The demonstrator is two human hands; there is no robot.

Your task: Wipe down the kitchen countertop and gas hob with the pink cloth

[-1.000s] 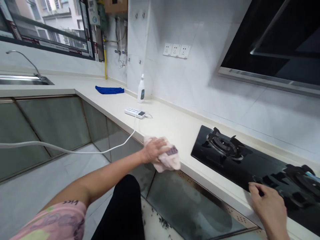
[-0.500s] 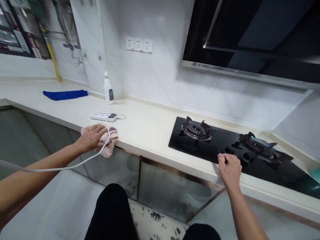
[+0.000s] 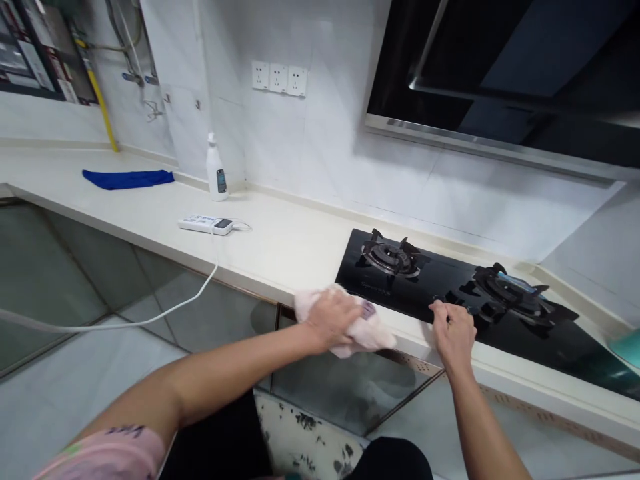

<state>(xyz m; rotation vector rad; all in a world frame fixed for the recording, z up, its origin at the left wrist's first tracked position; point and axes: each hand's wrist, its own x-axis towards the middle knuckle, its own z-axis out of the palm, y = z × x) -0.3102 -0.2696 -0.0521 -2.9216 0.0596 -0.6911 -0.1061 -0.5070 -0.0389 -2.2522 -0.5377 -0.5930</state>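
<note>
My left hand (image 3: 334, 320) is closed on a pale pink cloth (image 3: 367, 333) with a purple patch. It presses the cloth over the counter's front edge, just left of and in front of the black gas hob (image 3: 425, 283). My right hand (image 3: 455, 333) rests at the hob's front edge, its fingers curled and the thumb against the index finger. Whatever may be between those fingertips is hidden. Behind the hands, the left burner (image 3: 391, 259) and the right burner (image 3: 510, 290) carry dark pan supports; something blue shows on the right one.
On the counter (image 3: 280, 247) lie a white power strip (image 3: 205, 225) and a blue cloth (image 3: 127, 179). Its white cord (image 3: 165, 323) hangs across the front. A white spray bottle (image 3: 216, 170) stands by the wall. Above the hob is a black range hood (image 3: 500, 80).
My left hand has slid the pink cloth rightward along the counter's front edge, from near the power strip to beside the hob. My right hand has stayed nearly in place.
</note>
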